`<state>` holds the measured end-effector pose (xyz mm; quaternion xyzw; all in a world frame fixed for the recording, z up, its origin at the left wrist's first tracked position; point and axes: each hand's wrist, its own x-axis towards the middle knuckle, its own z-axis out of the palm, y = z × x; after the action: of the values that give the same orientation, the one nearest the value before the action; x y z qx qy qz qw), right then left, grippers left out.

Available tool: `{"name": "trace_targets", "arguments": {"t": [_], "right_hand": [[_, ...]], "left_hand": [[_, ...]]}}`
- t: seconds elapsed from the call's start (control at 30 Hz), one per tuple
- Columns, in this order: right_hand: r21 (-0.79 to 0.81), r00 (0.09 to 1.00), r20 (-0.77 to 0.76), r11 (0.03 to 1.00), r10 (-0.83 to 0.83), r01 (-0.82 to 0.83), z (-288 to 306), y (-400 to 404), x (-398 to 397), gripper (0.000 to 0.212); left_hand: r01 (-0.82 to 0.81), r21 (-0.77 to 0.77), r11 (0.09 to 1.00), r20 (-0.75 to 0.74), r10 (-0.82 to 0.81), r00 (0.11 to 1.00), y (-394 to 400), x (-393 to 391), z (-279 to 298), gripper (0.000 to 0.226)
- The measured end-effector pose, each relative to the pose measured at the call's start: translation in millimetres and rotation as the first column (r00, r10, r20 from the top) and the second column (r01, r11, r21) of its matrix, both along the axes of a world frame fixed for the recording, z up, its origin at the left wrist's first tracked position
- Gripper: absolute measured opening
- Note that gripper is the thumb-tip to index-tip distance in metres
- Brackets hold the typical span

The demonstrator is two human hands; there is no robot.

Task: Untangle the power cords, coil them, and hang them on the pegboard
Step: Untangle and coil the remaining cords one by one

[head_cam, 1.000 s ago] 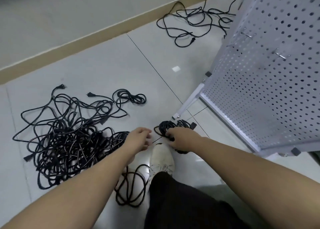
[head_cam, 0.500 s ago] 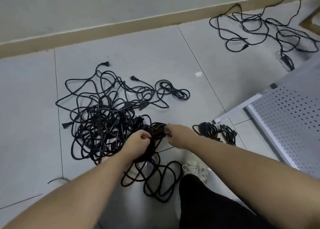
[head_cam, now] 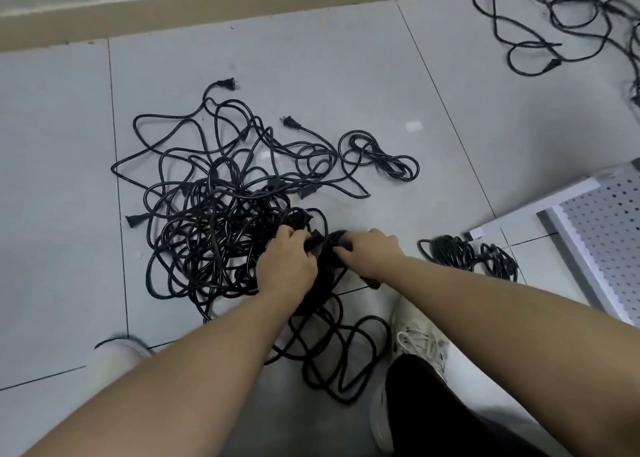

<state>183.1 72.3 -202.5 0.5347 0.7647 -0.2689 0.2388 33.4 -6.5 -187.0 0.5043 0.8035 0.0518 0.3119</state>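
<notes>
A big tangle of black power cords (head_cam: 214,228) lies on the grey tiled floor, with plugs sticking out at its edges. My left hand (head_cam: 287,266) grips a bunch of cords at the tangle's right side. My right hand (head_cam: 370,252) grips the same bunch just to the right, fingers curled into the cords. Loops of that bunch (head_cam: 332,356) trail down toward me. A coiled cord bundle (head_cam: 467,257) rests on the floor right of my right hand. The white pegboard (head_cam: 609,245) shows at the right edge.
Another loose tangle of black cords (head_cam: 554,24) lies at the top right. A small looped cord (head_cam: 377,159) sits beyond the main tangle. My white shoes (head_cam: 415,339) and a black trouser leg are below the hands. A beige skirting board (head_cam: 207,10) runs along the wall.
The view swung left, away from the pegboard. Both hands left the coiled bundle by the pegboard foot and moved to the big tangle, where they now grip a bunch of cords.
</notes>
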Motion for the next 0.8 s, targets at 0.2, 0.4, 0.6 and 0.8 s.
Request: {"name": "trace_targets", "arguments": {"t": [0.2,0.4,0.6,0.8], "right_hand": [[-0.336,0.995,-0.055,0.940,-0.081,0.058,18.8,2.7,-5.0,0.036],[-0.351,0.921,-0.260,0.917,-0.288,0.188,30.3,-8.5,14.6,0.014],[-0.277,0.802,-0.510,0.942,-0.310,0.188,68.5,-19.1,30.5,0.010],[-0.055,0.893,-0.444,0.992,0.076,-0.112,130.1,-19.8,39.1,0.009]], "left_hand": [[0.137,-0.101,0.985,-0.005,-0.138,0.990,-2.2,3.2,4.8,0.059],[0.258,-0.154,0.954,0.066,-0.251,0.966,-4.1,-2.7,18.3,0.073],[0.364,-0.009,0.931,-0.071,-0.364,0.929,-0.3,3.7,49.3,0.046],[0.625,-0.096,0.775,-0.074,-0.631,0.772,3.5,-18.4,103.2,0.034]]}}
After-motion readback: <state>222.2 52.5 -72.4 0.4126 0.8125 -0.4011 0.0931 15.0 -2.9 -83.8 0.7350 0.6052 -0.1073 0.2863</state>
